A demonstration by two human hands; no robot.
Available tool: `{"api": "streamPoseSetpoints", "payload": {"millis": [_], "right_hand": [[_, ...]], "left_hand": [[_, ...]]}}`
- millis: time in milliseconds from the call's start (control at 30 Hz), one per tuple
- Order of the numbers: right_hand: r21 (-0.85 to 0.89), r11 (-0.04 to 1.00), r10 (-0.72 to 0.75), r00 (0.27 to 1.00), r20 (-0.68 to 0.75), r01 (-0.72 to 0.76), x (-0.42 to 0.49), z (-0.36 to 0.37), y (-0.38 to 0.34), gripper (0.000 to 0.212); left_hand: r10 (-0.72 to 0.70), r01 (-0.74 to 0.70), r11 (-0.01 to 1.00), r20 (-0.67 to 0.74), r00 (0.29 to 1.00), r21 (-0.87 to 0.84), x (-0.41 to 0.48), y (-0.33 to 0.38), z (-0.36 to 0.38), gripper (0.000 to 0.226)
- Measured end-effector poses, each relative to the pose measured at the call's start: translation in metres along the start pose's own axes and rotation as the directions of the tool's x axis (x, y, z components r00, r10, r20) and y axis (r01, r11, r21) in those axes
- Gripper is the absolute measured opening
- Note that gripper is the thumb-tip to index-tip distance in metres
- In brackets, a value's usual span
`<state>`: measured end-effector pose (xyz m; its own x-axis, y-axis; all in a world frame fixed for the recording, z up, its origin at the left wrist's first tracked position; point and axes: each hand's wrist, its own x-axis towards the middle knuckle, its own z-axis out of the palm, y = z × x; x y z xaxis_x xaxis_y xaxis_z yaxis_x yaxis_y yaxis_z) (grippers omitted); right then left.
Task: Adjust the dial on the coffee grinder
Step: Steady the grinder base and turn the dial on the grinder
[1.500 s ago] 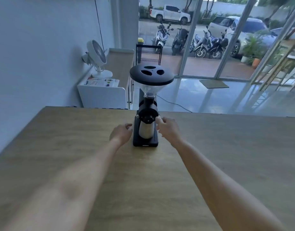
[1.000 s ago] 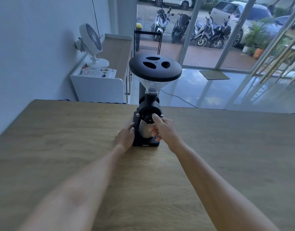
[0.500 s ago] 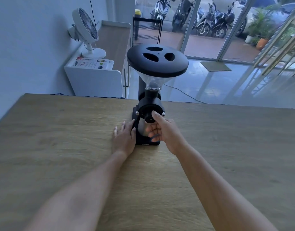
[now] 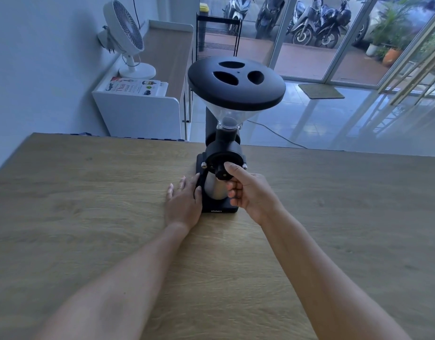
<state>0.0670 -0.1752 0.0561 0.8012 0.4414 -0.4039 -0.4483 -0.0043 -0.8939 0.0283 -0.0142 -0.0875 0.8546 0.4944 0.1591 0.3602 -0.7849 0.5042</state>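
Observation:
A black coffee grinder (image 4: 224,153) stands on the wooden table (image 4: 89,204), near its far edge. It has a wide black lid (image 4: 236,82) over a clear funnel hopper and a steel cup (image 4: 215,190) under the spout. Its small round black dial (image 4: 221,173) sits on the front of the grinding head. My right hand (image 4: 248,192) pinches this dial between thumb and curled fingers. My left hand (image 4: 184,200) lies flat on the table with fingers spread, its thumb pressed against the left side of the grinder's base.
Behind the table, a white cabinet (image 4: 138,111) carries a white fan (image 4: 124,33) and a book. A black wire rack (image 4: 219,35) stands by glass doors; motorbikes are parked outside. A cable runs across the tiled floor.
My right hand moved from the grinder's right side to the front dial and closed on it. My left hand went from hovering by the base to lying flat against it. The view came closer.

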Motion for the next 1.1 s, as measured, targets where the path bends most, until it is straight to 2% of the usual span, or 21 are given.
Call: {"api": "streamPoseSetpoints", "payload": {"millis": [133, 200, 300, 467, 700, 1100], "right_hand": [[0.001, 1.0, -0.008, 1.0, -0.026, 0.008, -0.002, 0.003, 0.0, 0.035], [0.016, 1.0, -0.008, 0.999, -0.053, 0.009, -0.003, 0.006, 0.001, 0.038], [0.035, 0.999, -0.018, 0.993, -0.114, 0.023, -0.004, 0.012, 0.002, 0.054], [0.028, 0.999, -0.037, 0.987, -0.158, 0.041, -0.007, 0.016, 0.003, 0.036], [-0.056, 0.996, -0.084, 0.978, -0.189, 0.074, -0.009, 0.02, 0.0, 0.026], [-0.102, 0.986, -0.149, 0.964, -0.221, 0.129, -0.009, 0.021, 0.003, 0.026]], "left_hand": [[-0.009, 0.009, 1.0, -0.015, 1.0, -0.006, -0.001, 0.001, -0.001, 0.045], [-0.01, 0.01, 1.0, -0.013, 1.0, -0.005, -0.002, 0.001, -0.002, 0.046], [-0.009, 0.009, 1.0, -0.009, 1.0, 0.001, -0.002, 0.002, -0.002, 0.046], [-0.025, 0.025, 1.0, -0.01, 1.0, 0.003, -0.003, 0.003, -0.002, 0.045], [-0.023, 0.023, 1.0, -0.007, 1.0, 0.004, -0.004, 0.003, -0.001, 0.046], [-0.02, 0.02, 1.0, 0.001, 1.0, 0.009, -0.004, 0.004, -0.002, 0.046]]}}
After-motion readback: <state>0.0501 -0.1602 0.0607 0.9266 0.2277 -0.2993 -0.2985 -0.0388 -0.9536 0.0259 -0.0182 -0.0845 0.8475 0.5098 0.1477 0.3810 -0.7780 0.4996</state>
